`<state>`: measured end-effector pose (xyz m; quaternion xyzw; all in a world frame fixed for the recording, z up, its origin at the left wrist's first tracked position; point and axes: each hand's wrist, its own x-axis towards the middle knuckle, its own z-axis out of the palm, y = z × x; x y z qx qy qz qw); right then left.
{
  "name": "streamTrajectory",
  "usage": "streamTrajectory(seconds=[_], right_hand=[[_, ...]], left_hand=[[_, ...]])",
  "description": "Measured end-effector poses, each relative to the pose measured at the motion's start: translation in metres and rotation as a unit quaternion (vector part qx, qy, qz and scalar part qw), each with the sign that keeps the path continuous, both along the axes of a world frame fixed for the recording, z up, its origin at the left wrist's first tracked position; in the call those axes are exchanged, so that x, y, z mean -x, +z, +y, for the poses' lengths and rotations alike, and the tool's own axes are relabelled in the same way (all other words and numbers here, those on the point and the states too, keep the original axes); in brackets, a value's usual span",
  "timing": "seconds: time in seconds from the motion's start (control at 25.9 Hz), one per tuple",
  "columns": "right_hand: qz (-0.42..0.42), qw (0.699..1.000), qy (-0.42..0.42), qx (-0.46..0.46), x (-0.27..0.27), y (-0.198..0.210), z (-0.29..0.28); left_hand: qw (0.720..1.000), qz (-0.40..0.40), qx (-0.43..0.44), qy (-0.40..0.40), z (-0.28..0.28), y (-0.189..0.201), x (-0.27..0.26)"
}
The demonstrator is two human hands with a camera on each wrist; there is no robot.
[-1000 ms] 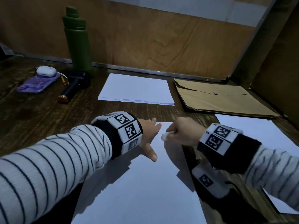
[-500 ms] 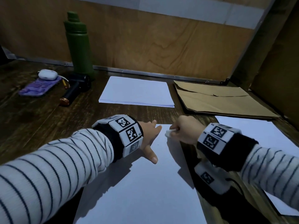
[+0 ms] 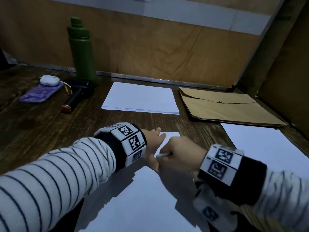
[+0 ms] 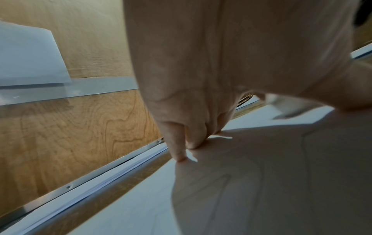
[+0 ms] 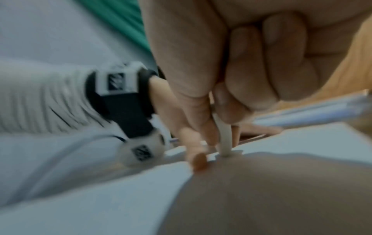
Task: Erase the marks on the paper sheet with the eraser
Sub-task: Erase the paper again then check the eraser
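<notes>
A white paper sheet (image 3: 142,206) lies on the dark wooden table in front of me. My left hand (image 3: 153,143) presses flat on its upper left part, fingers straight. My right hand (image 3: 180,154) pinches a small white eraser (image 3: 161,155) between thumb and fingers. The eraser (image 5: 224,139) stands with its tip on the sheet, right beside my left thumb (image 5: 193,152). Faint pencil lines (image 4: 259,168) show on the sheet near my left hand's fingertips (image 4: 179,156). In the head view no marks can be made out.
A stack of white paper (image 3: 140,97) and a brown envelope (image 3: 225,106) lie at the back. Another white sheet (image 3: 267,148) lies at the right. A green bottle (image 3: 82,52), a black cylinder (image 3: 76,96) and a purple case (image 3: 40,92) sit at the back left.
My right hand has drawn the eraser back toward me and leftward, up against the left thumb. The left hand stays pressed on the sheet.
</notes>
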<state>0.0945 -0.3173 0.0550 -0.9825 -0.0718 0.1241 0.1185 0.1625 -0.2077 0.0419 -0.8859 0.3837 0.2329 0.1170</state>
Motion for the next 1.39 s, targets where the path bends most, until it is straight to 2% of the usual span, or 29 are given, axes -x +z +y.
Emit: streamTrajectory(seconds=[0.04,0.12,0.19,0.27,0.35,0.5,0.58,0.69,0.77,0.85,0.93,1.04,1.12,1.23,1.31,1.39], right_hand=[[0.018,1.0,0.015,-0.009,0.005,-0.001,0.002],[0.02,1.0,-0.01,0.005,-0.008,0.0,-0.007],[-0.014,0.993,-0.093,0.065,-0.042,0.001,-0.023],[-0.043,0.985,-0.141,0.085,-0.058,-0.001,-0.032],[-0.043,0.99,-0.114,0.076,-0.048,-0.003,-0.026],[-0.001,0.999,0.023,0.024,-0.017,-0.004,-0.007],[0.008,1.0,-0.012,0.017,-0.029,-0.002,-0.017],[-0.038,0.998,-0.047,0.032,-0.038,0.0,-0.022],[-0.03,0.999,0.003,0.025,-0.022,-0.002,-0.014],[0.017,0.999,0.046,0.006,-0.003,-0.003,-0.006],[0.024,0.999,0.02,0.008,-0.007,-0.001,-0.013],[-0.019,0.997,-0.069,0.042,-0.028,0.003,-0.025],[-0.03,0.997,-0.06,0.05,-0.021,0.003,-0.018],[0.013,1.0,0.018,0.017,0.002,-0.003,-0.006],[0.014,1.0,-0.009,0.001,0.0,-0.005,-0.014],[-0.001,0.996,-0.077,0.039,-0.015,-0.002,-0.029]], left_hand=[[1.0,0.004,0.004,0.002,0.0,-0.001,0.0],[1.0,0.005,0.01,0.003,0.0,-0.003,-0.002],[1.0,-0.002,0.009,0.0,0.002,-0.003,-0.002],[1.0,-0.004,0.001,-0.001,0.002,-0.003,-0.002],[1.0,-0.002,0.001,0.0,0.002,-0.003,-0.003],[0.999,0.028,0.024,-0.007,0.004,-0.009,-0.01],[1.0,0.022,0.018,-0.009,0.003,-0.009,-0.009],[1.0,0.006,0.012,-0.002,0.003,-0.005,-0.004],[1.0,0.009,0.017,-0.002,0.002,-0.003,-0.002],[1.0,0.014,0.014,0.006,0.002,-0.001,0.0],[1.0,0.011,0.002,0.007,0.002,0.001,0.002],[1.0,0.009,-0.001,0.005,0.003,0.003,0.003],[1.0,0.015,0.0,0.009,0.003,0.002,0.002],[1.0,0.023,0.002,0.015,0.002,0.001,0.002],[1.0,0.023,-0.003,0.017,0.002,0.002,0.002],[1.0,0.021,-0.001,0.018,0.002,0.003,0.003]])
